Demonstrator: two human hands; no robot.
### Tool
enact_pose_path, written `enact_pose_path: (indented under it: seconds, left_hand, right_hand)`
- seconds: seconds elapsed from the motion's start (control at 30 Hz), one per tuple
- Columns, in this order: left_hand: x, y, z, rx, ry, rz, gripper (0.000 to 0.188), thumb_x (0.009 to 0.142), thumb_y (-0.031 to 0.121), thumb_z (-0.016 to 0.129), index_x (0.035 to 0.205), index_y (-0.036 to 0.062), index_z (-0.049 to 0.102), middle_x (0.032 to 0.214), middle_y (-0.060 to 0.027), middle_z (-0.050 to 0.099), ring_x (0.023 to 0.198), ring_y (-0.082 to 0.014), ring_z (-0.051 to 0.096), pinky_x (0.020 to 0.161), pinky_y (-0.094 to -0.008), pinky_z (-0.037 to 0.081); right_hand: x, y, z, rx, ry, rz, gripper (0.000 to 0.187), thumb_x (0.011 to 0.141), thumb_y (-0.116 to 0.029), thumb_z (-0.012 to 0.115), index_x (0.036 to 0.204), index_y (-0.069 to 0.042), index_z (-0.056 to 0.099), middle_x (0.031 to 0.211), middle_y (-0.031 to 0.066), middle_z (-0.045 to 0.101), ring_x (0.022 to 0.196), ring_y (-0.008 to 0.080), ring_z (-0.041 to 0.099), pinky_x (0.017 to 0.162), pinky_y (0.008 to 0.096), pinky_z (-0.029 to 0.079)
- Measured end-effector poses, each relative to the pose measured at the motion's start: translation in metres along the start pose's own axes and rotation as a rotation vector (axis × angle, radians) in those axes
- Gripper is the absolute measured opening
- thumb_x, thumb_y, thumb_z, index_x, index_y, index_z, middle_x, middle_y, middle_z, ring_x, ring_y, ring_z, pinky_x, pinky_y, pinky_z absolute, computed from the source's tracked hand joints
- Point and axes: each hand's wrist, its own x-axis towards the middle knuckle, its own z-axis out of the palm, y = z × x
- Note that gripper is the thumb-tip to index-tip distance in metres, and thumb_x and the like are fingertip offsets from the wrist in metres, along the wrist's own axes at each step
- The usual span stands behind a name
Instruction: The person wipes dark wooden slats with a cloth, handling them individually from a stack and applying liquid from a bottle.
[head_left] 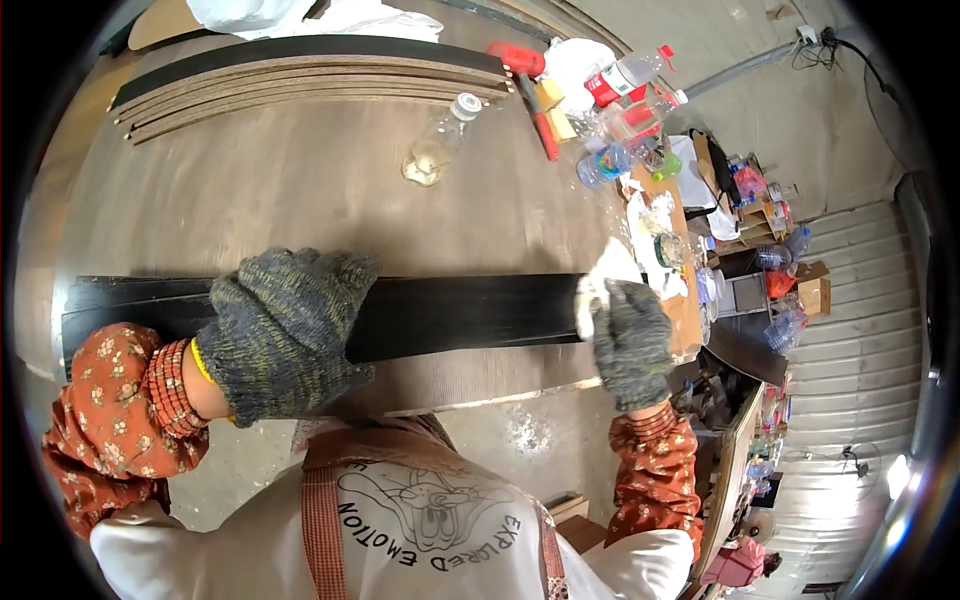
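A long black board (460, 310) lies crosswise along the near side of the table. My left hand (290, 335), in a dark grey-green knitted glove, is closed over its left part, with the fingertips hidden. At the board's right end, my right hand (632, 345) in a matching glove is closed on a white cloth (605, 275). The cloth touches the black surface there. Beyond the board stands a clear bottle (435, 145) with a white cap and a little pale liquid at the bottom.
Several stacked strips (300, 80) lie at the table's far side. Plastic bottles (630, 120), a red-handled tool (540, 120) and yellow blocks (555, 110) crowd the far right corner. A cluttered bench (735, 450) stands to the right, with a person (740, 562) farther back.
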Motion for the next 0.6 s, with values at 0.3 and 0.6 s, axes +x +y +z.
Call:
enact_pose_path:
  seconds: [0.3,0.6]
  left_hand:
    - [-0.002,-0.008,0.012,-0.04,0.092,0.07,0.073,0.068,0.043,0.074,0.124,0.0003,0.052,0.104,-0.0203,0.063,0.091,-0.0382,0.061,0.079,-0.0494,0.049]
    - [0.002,-0.008,0.011,-0.124,0.059,0.098,0.073,0.066,0.04,0.076,0.126,0.005,0.052,0.105,-0.0193,0.064,0.095,-0.0378,0.061,0.081,-0.05,0.049]
  right_hand:
    - [0.034,-0.037,0.005,0.241,-0.054,-0.374,0.022,0.083,-0.017,0.064,0.101,-0.006,0.061,0.118,0.0127,0.059,0.105,0.0322,0.058,0.084,0.0461,0.05]
    - [0.05,-0.081,-0.001,0.222,-0.048,-0.435,0.027,0.086,-0.026,0.062,0.106,-0.009,0.064,0.113,0.0101,0.06,0.104,0.0313,0.058,0.082,0.0438,0.049]
